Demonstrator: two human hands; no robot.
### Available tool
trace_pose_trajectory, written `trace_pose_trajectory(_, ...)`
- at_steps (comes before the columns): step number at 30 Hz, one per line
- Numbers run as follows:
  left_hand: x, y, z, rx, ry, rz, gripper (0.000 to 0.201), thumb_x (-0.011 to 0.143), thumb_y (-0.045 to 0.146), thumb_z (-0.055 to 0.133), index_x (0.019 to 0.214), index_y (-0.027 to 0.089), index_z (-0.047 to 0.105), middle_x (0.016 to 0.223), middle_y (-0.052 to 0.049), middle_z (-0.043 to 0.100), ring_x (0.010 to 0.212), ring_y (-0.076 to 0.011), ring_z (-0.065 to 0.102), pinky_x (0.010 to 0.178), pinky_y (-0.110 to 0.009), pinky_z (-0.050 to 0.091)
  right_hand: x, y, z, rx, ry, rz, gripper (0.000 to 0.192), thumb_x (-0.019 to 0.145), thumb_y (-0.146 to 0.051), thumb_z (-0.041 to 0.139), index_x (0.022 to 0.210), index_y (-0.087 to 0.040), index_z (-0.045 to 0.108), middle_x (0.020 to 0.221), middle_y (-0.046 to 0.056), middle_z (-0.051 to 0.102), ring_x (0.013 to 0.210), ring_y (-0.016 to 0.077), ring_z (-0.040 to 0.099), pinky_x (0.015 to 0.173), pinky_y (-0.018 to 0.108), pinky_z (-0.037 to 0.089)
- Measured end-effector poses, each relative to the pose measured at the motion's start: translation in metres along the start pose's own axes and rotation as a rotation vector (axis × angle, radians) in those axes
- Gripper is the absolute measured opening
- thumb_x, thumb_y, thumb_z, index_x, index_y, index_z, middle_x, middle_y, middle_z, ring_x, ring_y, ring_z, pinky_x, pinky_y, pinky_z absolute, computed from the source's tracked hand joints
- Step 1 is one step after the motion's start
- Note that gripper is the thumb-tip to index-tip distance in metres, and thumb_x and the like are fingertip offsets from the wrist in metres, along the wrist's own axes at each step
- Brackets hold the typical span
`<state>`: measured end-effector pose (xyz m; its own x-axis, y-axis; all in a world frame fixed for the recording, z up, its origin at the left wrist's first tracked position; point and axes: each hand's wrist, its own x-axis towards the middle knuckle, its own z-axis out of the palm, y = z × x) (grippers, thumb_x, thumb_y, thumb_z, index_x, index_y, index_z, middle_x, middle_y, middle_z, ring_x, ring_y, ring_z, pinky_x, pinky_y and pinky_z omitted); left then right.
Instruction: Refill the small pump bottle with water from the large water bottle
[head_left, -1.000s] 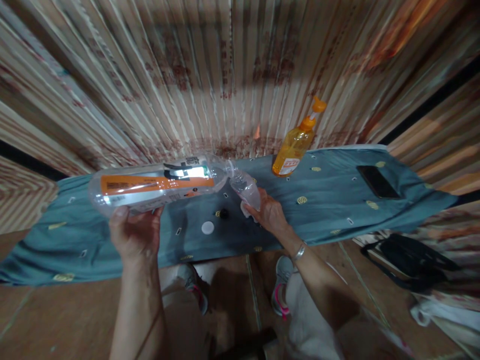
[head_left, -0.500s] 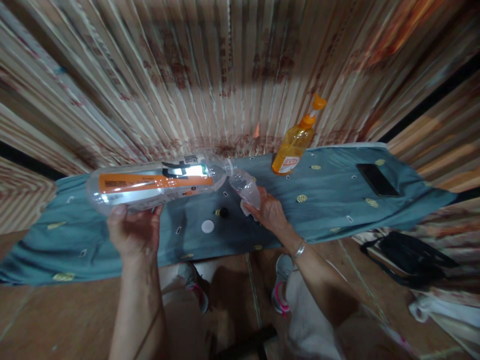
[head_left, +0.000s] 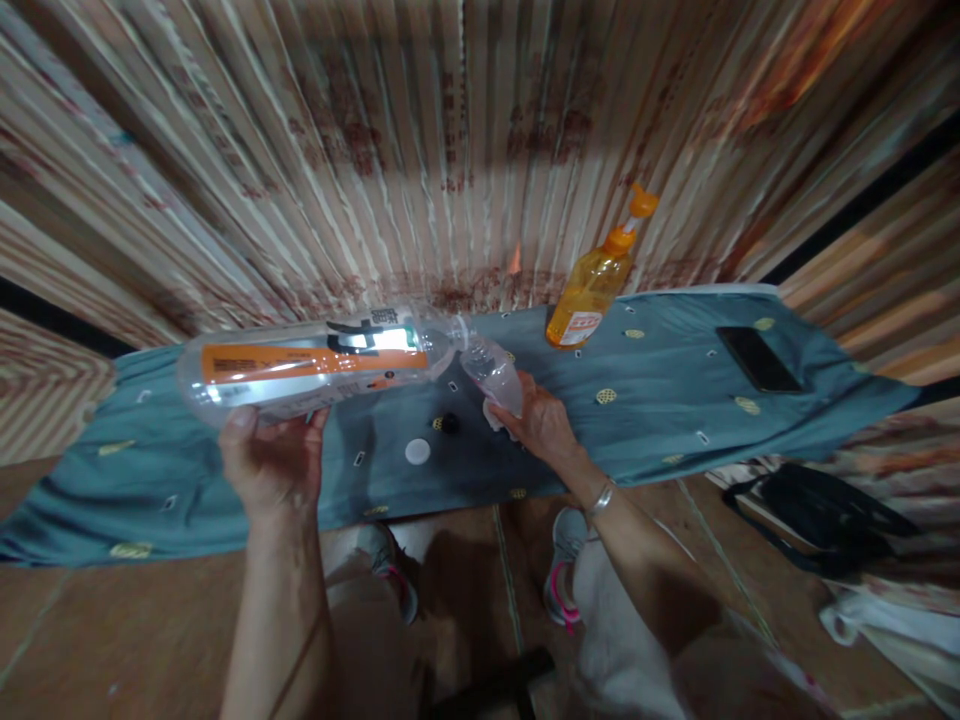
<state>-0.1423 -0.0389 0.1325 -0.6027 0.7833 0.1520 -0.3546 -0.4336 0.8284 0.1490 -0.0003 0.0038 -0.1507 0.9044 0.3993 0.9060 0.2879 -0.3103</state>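
Holding a big clear bottle [head_left: 311, 362] on its side, the left hand [head_left: 274, 465] comes up from below with the forearm rising almost straight from the bottom edge; its fingers [head_left: 241, 420] wrap the underside near the bottle's base, thumb on the near wall. The bottle lies level above the table [head_left: 825, 400], which is covered in a teal cloth, with its orange label facing up and its neck pointing right. That neck meets the mouth of a small clear bottle [head_left: 495, 375], tilted with its mouth up and to the left. On the cloth below lie a white cap [head_left: 418, 452] and, just beside it, a black cap [head_left: 448, 424]. The right hand [head_left: 541, 425] reaches in from the lower right, wrist bent and wearing a bracelet, fingers closed around the small bottle's lower end. Farther right stand an orange pump bottle [head_left: 592, 290] and, well apart, a dark phone [head_left: 756, 360] lying flat.
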Motion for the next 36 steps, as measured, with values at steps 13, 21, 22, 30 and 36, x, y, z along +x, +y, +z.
trace_pose_trajectory(13, -0.0004, 0.0009, 0.0008, -0.002, -0.002, 0.001, 0.062, 0.051, 0.050, 0.087, 0.108, 0.028, 0.074, 0.110, -0.003, 0.082, 0.118, -0.0305, 0.073, 0.083, -0.033, 0.062, -0.0003, 0.0015, -0.0022, 0.079, -0.016, 0.021, 0.062, 0.106, -0.059, 0.061, 0.142, -0.009, 0.059, 0.110, 0.024, 0.080, 0.099, 0.0345, 0.078, 0.087, 0.046, 0.065)
trace_pose_trajectory(21, -0.0037, 0.0040, 0.0040, 0.012, 0.015, -0.023, 0.056, 0.049, 0.049, 0.087, 0.100, 0.028, 0.075, 0.103, -0.003, 0.083, 0.122, -0.0301, 0.072, 0.081, -0.030, 0.062, -0.0006, 0.0016, -0.0032, 0.096, -0.014, 0.026, 0.060, 0.105, -0.058, 0.063, 0.143, -0.012, 0.060, 0.108, 0.024, 0.080, 0.097, 0.0357, 0.079, 0.086, 0.050, 0.066)
trace_pose_trajectory(22, -0.0037, 0.0040, 0.0041, 0.011, 0.013, -0.021, 0.058, 0.049, 0.049, 0.088, 0.102, 0.028, 0.075, 0.103, -0.004, 0.082, 0.122, -0.0306, 0.072, 0.082, -0.031, 0.062, -0.0005, 0.0014, -0.0034, 0.091, -0.017, 0.027, 0.060, 0.104, -0.057, 0.064, 0.143, -0.011, 0.060, 0.107, 0.024, 0.080, 0.097, 0.0357, 0.079, 0.085, 0.050, 0.066)
trace_pose_trajectory(30, -0.0025, 0.0037, 0.0003, 0.033, -0.032, -0.017, 0.062, 0.052, 0.051, 0.087, 0.109, 0.032, 0.075, 0.106, -0.004, 0.081, 0.123, -0.0340, 0.071, 0.089, -0.039, 0.063, 0.0001, 0.0004, -0.0049, 0.064, -0.031, 0.025, 0.062, 0.104, -0.055, 0.068, 0.144, -0.010, 0.057, 0.109, 0.023, 0.080, 0.100, 0.0346, 0.079, 0.086, 0.046, 0.065)
trace_pose_trajectory(36, -0.0032, 0.0040, 0.0024, 0.024, -0.017, -0.011, 0.063, 0.051, 0.052, 0.088, 0.109, 0.031, 0.075, 0.104, -0.004, 0.081, 0.120, -0.0326, 0.073, 0.083, -0.035, 0.062, -0.0008, 0.0017, -0.0034, 0.087, -0.010, 0.013, 0.060, 0.104, -0.055, 0.066, 0.146, -0.013, 0.059, 0.109, 0.023, 0.080, 0.098, 0.0364, 0.079, 0.084, 0.051, 0.066)
